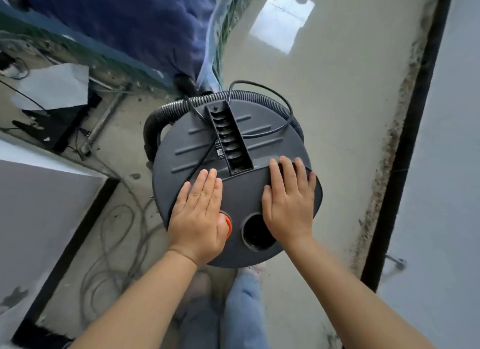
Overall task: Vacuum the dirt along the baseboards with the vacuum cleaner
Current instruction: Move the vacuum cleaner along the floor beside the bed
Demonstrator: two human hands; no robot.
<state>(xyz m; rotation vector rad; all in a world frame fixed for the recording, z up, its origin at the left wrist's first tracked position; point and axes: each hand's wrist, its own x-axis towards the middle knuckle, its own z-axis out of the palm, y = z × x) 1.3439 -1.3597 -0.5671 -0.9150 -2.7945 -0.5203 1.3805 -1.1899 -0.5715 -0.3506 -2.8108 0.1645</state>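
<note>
**Both palms flat on the vacuum lid**

The pale floor is filling most of the view, with a black baseboard running down its right side below a light wall. A dark line of dirt is lying along the floor just beside that baseboard. The round grey vacuum cleaner is sitting in the middle of the floor, well apart from the dirt, seen from straight above. Its ribbed black hose is curving around the far rim, and a thin black cord is looping over the lid. The left hand is lying palm down on the near left of the lid, fingers straight and together, gripping nothing and partly covering an orange button. The right hand is resting flat too, fingers slightly spread, holding nothing, beside a round black opening. Loose cables are trailing over the floor at left.
</note>
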